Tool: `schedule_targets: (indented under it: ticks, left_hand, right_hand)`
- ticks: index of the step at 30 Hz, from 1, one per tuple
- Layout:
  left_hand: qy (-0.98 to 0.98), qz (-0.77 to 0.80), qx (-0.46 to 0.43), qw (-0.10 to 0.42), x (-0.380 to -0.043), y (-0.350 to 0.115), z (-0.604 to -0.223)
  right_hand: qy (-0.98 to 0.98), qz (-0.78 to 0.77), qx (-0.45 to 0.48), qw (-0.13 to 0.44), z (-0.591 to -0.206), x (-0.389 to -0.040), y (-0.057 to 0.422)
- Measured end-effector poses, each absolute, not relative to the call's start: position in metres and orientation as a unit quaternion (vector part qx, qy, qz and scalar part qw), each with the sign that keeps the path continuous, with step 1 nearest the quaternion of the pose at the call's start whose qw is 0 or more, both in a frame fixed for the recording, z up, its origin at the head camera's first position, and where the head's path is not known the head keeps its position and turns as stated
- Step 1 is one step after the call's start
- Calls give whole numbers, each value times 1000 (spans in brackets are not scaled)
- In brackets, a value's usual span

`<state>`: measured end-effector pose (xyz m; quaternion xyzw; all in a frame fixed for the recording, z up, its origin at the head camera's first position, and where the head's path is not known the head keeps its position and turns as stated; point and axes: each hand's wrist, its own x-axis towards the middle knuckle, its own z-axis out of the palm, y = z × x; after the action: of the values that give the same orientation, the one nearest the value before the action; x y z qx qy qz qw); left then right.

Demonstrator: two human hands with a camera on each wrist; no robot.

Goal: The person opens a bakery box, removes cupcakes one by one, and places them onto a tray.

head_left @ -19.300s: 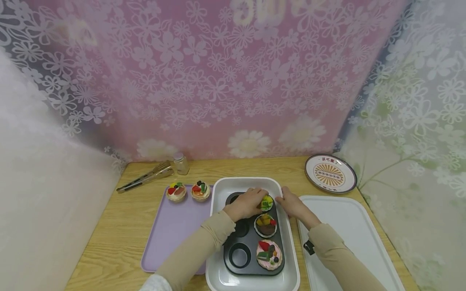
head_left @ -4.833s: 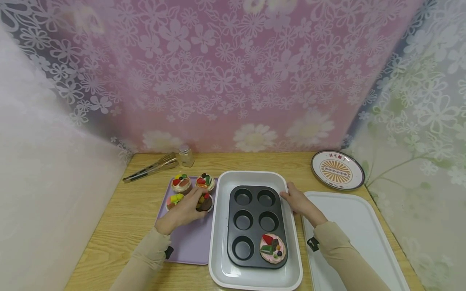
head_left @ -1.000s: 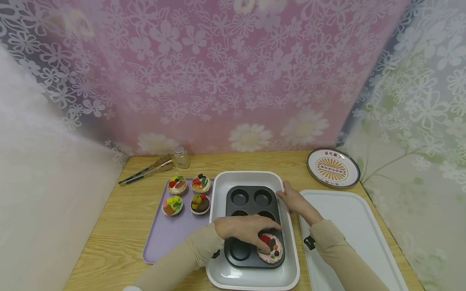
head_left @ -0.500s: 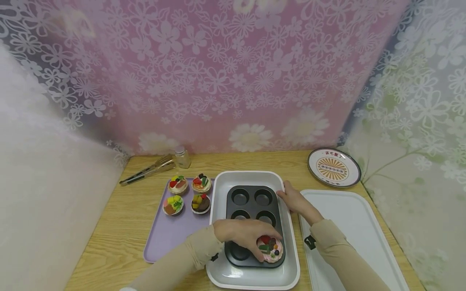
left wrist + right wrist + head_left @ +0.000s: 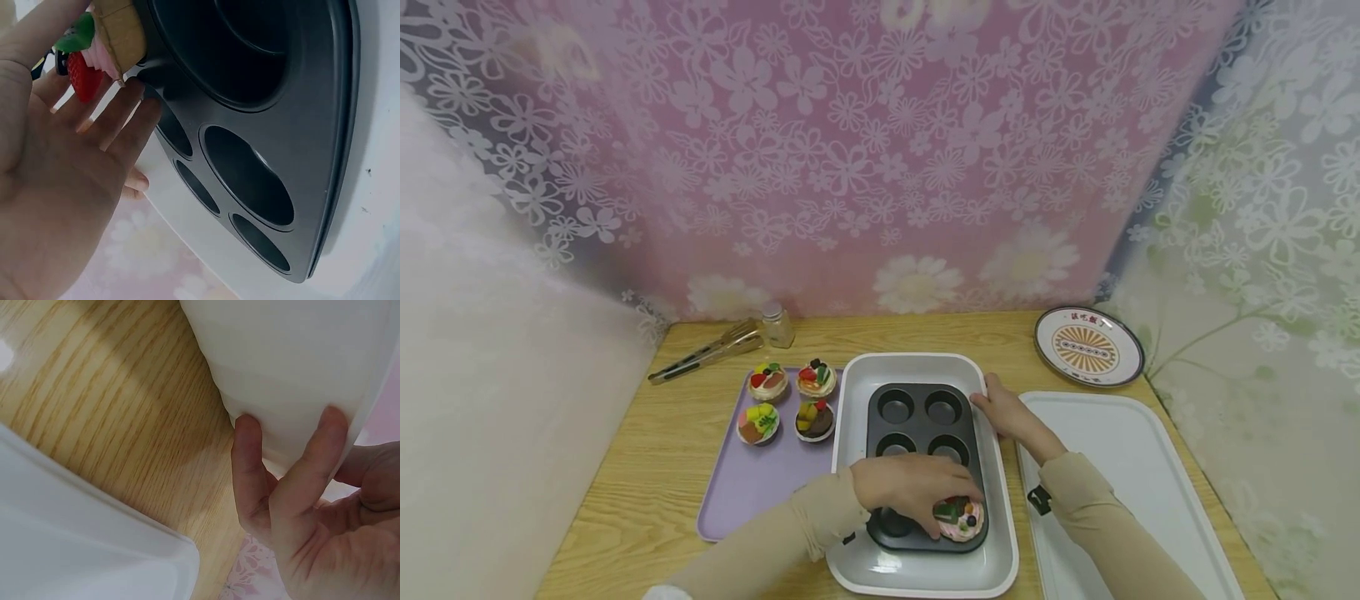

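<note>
My left hand (image 5: 917, 486) curls its thumb and fingers round a fruit tart (image 5: 964, 520) with pink cream at the near right cup of the dark muffin tin (image 5: 922, 429). In the left wrist view the tart's golden crust (image 5: 122, 34) shows between thumb and fingers, with a strawberry and a green slice on top. The tin lies inside a deep white tray (image 5: 921, 579). My right hand (image 5: 1006, 408) grips that tray's far right rim; in the right wrist view two fingertips (image 5: 248, 428) press its outer wall.
On a purple tray (image 5: 760, 500) at left stand several fruit tarts (image 5: 757, 422). Metal tongs (image 5: 703, 352) and a small glass jar (image 5: 778, 327) lie behind it. A flat white tray (image 5: 1120, 483) is at right, below a patterned plate (image 5: 1088, 347).
Over the last second my left hand closes round the pink tart. Earlier, the other tarts went from the tin to the purple tray. My right hand stays on the rim.
</note>
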<state>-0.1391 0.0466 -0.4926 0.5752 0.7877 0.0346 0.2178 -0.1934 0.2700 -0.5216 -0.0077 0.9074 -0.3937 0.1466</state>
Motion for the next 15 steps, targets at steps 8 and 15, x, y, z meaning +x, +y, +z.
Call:
schedule_targets:
  ticks: [8, 15]
  left_hand:
    - [790, 0, 583, 187, -139, 50, -497]
    - [792, -27, 587, 168, -137, 53, -494]
  right_hand:
    - [908, -392, -6, 150, -521, -193, 270]
    - [907, -392, -2, 153, -521, -193, 270]
